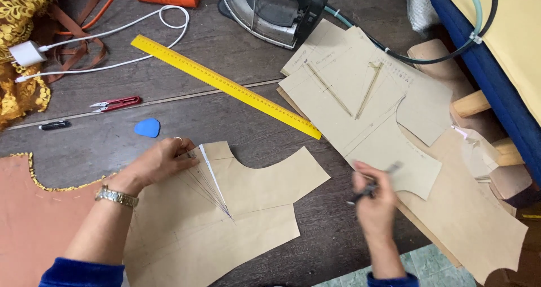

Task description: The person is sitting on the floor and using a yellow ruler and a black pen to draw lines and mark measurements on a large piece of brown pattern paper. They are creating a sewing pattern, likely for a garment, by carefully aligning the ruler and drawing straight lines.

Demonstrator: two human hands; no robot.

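Head view: I stood over a dark wooden table strewn with sewing gear.
Left hand: it lay flat on the near pattern, fingers together and pressing down the folded dart at the piece's upper edge; a ring and a metal wristwatch showed.
Pattern: a brown paper cut-out, flat on the table in front of the person, its dart lines fanning down to a point near the middle.
Right hand: it was blurred, just right of the pattern, fingers closed around a pen above the table.
Second pattern: lay to the right, on a larger paper sheet, apart from the first.
Ruler: yellow, slanted across the table beyond both hands.
Chalk: blue, just beyond the left hand.
Snips: red-handled, further left.
Iron: at the far edge.
Cloth: orange with gold trim, at the left.
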